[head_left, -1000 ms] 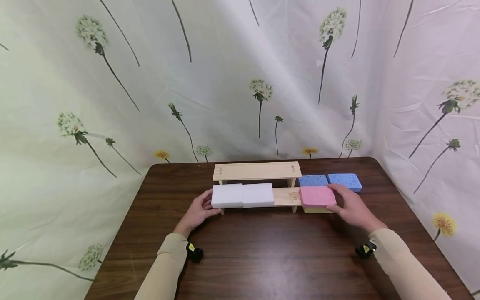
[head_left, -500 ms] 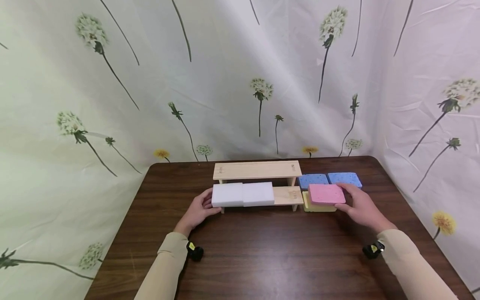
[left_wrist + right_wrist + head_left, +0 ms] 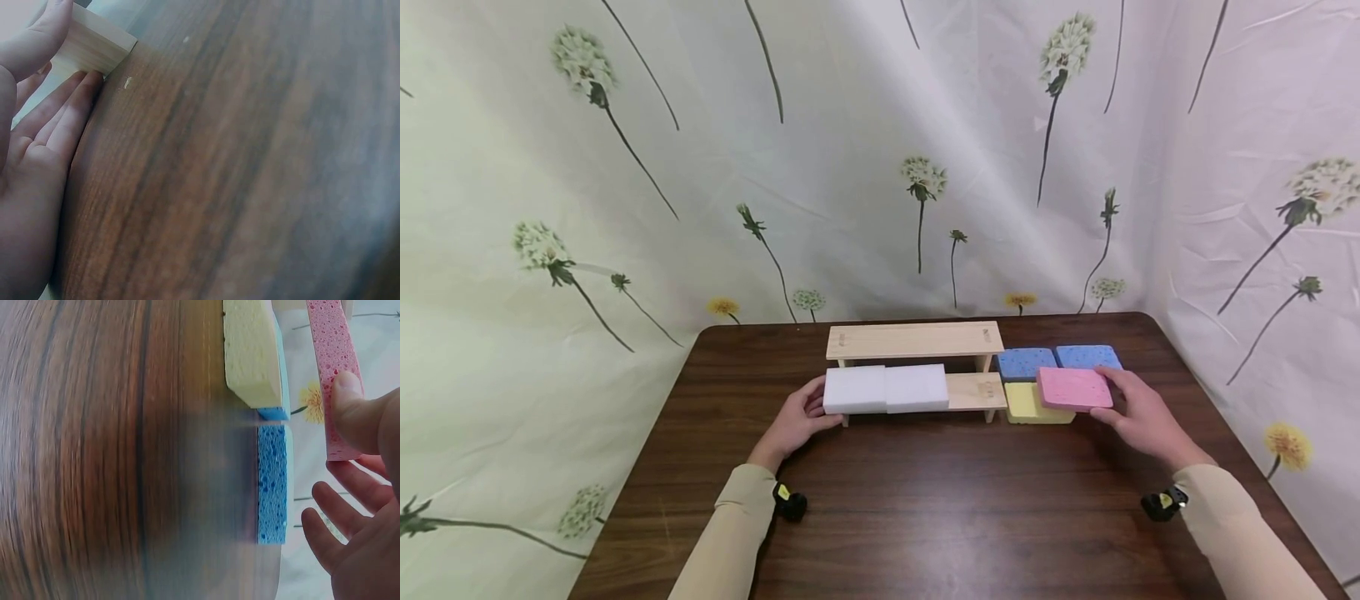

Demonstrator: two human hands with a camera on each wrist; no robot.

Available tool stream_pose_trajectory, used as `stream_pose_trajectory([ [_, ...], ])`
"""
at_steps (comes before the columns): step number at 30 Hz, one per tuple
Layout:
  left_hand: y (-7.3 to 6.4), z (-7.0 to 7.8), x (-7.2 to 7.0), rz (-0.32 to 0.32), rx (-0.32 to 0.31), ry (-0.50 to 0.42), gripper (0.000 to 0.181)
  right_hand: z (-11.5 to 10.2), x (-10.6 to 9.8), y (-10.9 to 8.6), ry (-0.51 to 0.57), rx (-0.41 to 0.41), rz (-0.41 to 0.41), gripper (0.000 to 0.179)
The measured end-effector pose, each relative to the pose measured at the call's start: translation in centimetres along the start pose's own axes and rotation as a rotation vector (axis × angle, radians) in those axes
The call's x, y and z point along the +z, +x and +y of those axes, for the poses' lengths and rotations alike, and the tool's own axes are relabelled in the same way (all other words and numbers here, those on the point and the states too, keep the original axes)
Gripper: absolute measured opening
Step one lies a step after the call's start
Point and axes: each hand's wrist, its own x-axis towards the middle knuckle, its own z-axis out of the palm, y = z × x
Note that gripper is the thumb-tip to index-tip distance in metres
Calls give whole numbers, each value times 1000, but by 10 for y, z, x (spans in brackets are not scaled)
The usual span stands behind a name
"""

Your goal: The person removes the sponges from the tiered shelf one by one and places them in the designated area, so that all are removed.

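My right hand [image 3: 1142,415] pinches a pink sponge [image 3: 1073,388] by its right end, thumb in front. The right wrist view shows the sponge [image 3: 337,356] raised off the table, with the lower fingers loose below it. In the head view it overlaps the right part of a yellow sponge [image 3: 1026,403] lying flat. My left hand [image 3: 793,423] rests against the left end of a low wooden stand [image 3: 973,392] that bears two white foam blocks [image 3: 855,390] side by side. In the left wrist view its straight fingers [image 3: 72,119] touch the wooden end.
Behind stands a second wooden stand [image 3: 913,340], its top bare. Two blue sponges [image 3: 1026,362] lie in a row to its right, behind the yellow one. The dark wooden table [image 3: 895,500] ends at a flower-print curtain [image 3: 850,208] at the back.
My right hand has carried the pink sponge to the right, from beside the front stand's right end, uncovering most of the yellow sponge. The left hand has stayed in place.
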Motion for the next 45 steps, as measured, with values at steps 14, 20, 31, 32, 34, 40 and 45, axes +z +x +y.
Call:
stream_pose_trajectory([
  [14,-1,0,0,0,6,-4,83,21,-13,-9,-14,37,35,71],
  [20,-1,0,0,5,9,2,83,27,-18,-12,-23,75,31,70],
  [31,0,0,0,6,-1,-1,83,38,-18,-16,-55,87,35,69],
  [32,0,0,0,5,-2,0,83,39,-19,-17,-57,86,32,69],
  [34,-1,0,0,1,0,-3,83,42,-18,-18,-58,91,20,69],
  [40,-1,1,1,2,6,-5,83,47,-15,-21,-64,114,-32,71],
  [45,-1,1,1,5,16,-14,82,50,-11,-22,-69,112,-53,71],
])
